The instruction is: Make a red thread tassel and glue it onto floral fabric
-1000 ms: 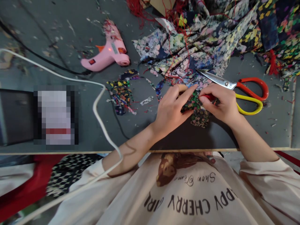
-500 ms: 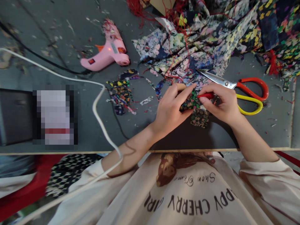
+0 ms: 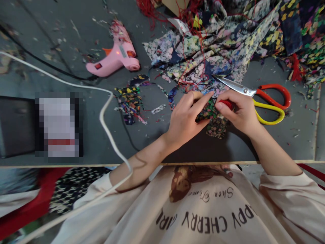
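Note:
A small dark green floral piece of fabric (image 3: 207,110) lies between the thumb and forefinger of my left hand (image 3: 184,118), which grips its left side. My right hand (image 3: 238,110) is closed around a small red object (image 3: 226,104), just right of the fabric. Fingers hide most of that object, so its kind does not show. Under both hands a brown-flowered scrap (image 3: 216,128) pokes out toward the table's front edge. Large scissors (image 3: 245,90) with one red and one yellow handle lie right behind my right hand, blades pointing left.
A heap of floral cloth (image 3: 228,40) with loose red threads (image 3: 149,12) covers the back right. At the back left is a pink glue gun (image 3: 116,56), its light lit. Fabric scraps (image 3: 130,101) lie left of my hands. A white cable (image 3: 109,128) crosses my left forearm.
My right hand has shifted slightly right, and the red object has turned in its fingers, with its narrow left end no longer showing. My left hand stays nearly still on the fabric.

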`<state>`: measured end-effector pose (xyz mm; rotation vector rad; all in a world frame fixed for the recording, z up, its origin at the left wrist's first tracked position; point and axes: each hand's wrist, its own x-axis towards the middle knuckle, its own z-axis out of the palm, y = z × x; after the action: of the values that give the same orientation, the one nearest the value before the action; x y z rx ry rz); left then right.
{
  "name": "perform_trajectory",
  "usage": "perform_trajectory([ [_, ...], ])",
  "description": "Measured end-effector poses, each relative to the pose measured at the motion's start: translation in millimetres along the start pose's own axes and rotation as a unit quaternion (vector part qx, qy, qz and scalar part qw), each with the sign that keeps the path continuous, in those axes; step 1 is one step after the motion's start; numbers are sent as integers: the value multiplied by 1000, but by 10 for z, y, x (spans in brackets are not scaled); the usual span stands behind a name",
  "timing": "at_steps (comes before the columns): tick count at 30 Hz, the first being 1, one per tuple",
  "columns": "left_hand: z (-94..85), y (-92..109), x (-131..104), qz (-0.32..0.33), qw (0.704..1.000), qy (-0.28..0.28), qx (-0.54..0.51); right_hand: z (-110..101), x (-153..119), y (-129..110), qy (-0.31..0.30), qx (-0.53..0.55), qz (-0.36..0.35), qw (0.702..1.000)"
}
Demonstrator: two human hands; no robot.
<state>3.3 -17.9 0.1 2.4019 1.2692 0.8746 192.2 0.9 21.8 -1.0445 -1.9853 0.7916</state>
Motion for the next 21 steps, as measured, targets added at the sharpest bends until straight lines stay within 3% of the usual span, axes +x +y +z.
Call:
perform_trajectory([
  [9,-11,12,9,-38,999,-39,-5,-8,-45,46,-5,32,15,999],
  [15,4,3,2,-17,1000,-17,6,-2,-9,17,-1,17,2,1000],
  [21,11,9,2,-17,1000,-14,5,6,-9,16,-15,19,32,999],
])
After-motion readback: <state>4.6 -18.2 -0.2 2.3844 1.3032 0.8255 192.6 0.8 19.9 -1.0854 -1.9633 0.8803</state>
